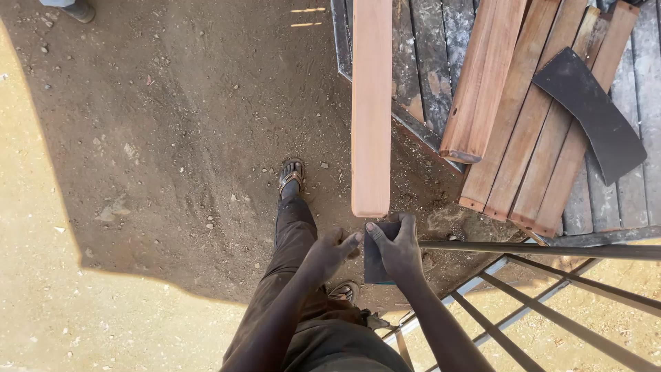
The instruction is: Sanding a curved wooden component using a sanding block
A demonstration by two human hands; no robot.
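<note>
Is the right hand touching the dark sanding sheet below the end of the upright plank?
Touching. The head view shows the right hand gripping the dark sheet, fingers curled over its top edge.

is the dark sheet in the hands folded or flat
Cannot tell for sure: the dark sheet looks flat, but the right hand covers much of it and the left hand touches its edge.

Both hands meet below the near end of a long reddish plank [371, 103], the right hand [398, 249] gripping a dark sanding sheet [376, 265] and the left hand [329, 252] touching its edge, above dirt ground [172, 158], beside stacked planks [530, 138] on a slatted table [640, 193].
</note>
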